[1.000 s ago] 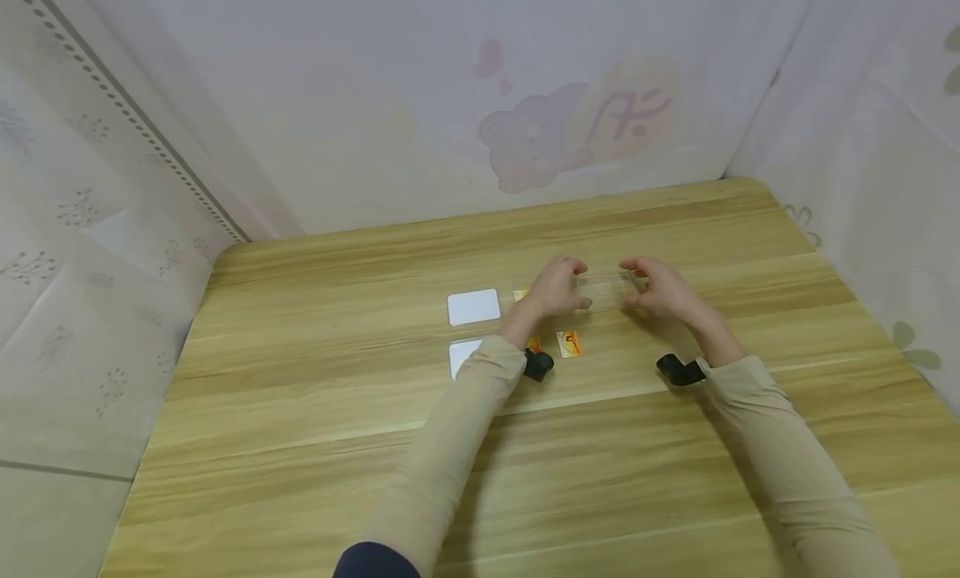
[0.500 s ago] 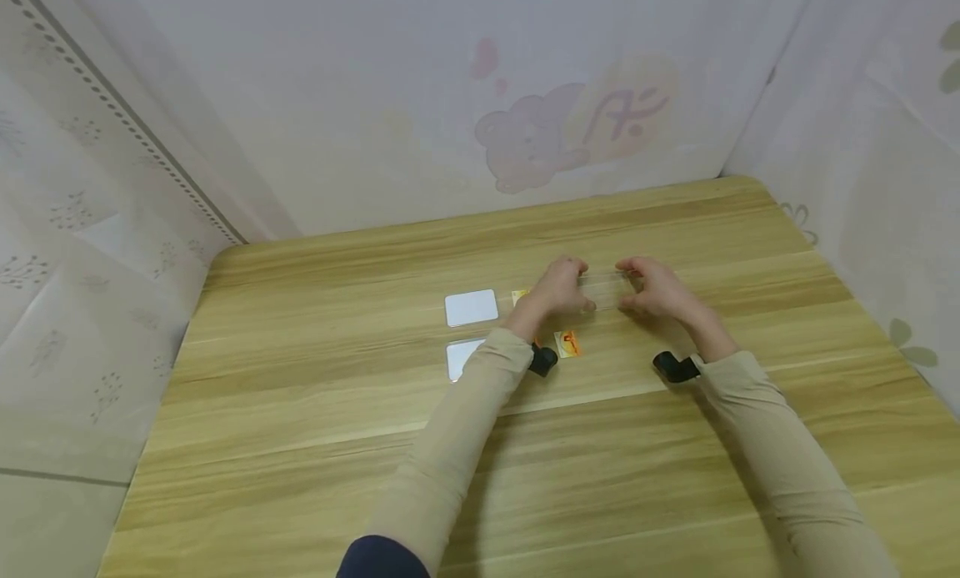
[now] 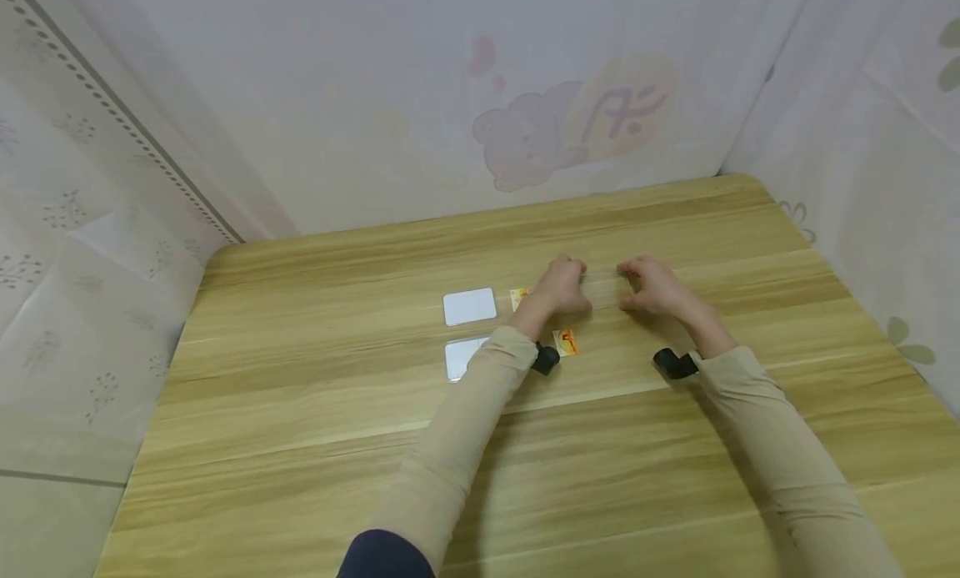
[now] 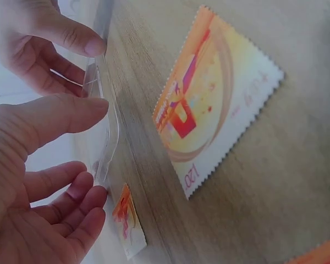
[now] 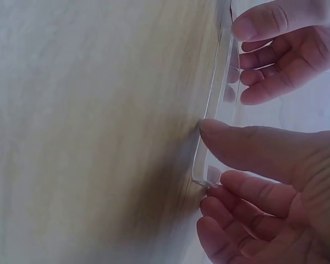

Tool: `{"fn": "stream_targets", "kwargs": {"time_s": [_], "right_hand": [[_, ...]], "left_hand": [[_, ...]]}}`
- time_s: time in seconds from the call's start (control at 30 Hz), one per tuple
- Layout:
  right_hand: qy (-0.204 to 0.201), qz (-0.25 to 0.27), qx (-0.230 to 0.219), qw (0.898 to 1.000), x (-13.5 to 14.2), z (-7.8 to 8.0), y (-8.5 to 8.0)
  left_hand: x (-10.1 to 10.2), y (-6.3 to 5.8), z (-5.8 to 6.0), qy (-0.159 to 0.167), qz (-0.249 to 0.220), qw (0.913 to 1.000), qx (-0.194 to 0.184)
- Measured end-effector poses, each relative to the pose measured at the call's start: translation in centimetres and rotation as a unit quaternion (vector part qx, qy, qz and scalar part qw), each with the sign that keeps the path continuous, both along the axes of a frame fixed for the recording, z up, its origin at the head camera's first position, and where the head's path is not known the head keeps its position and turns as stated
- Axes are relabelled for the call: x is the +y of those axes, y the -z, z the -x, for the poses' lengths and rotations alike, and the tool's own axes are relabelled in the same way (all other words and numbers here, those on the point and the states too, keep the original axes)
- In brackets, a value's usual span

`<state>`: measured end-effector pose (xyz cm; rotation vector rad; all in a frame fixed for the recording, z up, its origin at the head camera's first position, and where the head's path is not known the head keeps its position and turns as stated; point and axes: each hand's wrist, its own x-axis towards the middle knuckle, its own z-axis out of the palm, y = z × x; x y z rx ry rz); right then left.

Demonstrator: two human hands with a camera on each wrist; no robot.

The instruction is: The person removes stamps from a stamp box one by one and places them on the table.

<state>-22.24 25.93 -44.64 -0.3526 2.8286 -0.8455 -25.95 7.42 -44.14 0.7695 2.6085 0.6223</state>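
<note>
A shallow clear plastic tray [image 3: 602,290] lies low on the wooden table between my two hands. My left hand [image 3: 564,286] grips its left end, thumb on the near edge and fingers at the far side. At the opposite end my right hand [image 3: 651,288] holds it the same way, with the thumb [image 5: 231,137] along the near rim. One postage stamp [image 3: 566,342] printed in orange and yellow lies just in front of the tray. Another stamp [image 3: 519,299] is partly covered by the left hand. The corner of a further stamp [image 4: 322,254] enters the left wrist view.
Two white rounded rectangles lie to the left: a back one [image 3: 469,307] and a front one [image 3: 461,359] partly hidden by the left sleeve. Black wrist cameras [image 3: 673,364] hang below both wrists. Patterned curtains [image 3: 375,103] stand behind and beside the table [image 3: 300,444].
Both hands stay at the tray's ends with hardly any movement. The left wrist has shifted slightly to the right, and the whole head view has drifted a little.
</note>
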Motion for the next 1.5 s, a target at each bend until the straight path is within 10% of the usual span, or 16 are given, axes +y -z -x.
{"fn": "stream_targets", "kwargs": {"time_s": [0.7,1.17,1.5], "right_hand": [[-0.055,-0.032,0.005,0.998,0.5,0.6,-0.5],[-0.078,-0.027,0.019,0.996,1.5,1.0,-0.9],[-0.081,-0.009,0.002,0.997,1.6,0.9,-1.6]], "left_hand": [[0.6,-0.1,0.5,0.007,0.071,0.9965,0.044],[0.5,-0.3,0.8,-0.002,-0.003,0.9999,-0.016],[0.2,-1.2,1.0,0.031,-0.008,0.9995,0.007]]}}
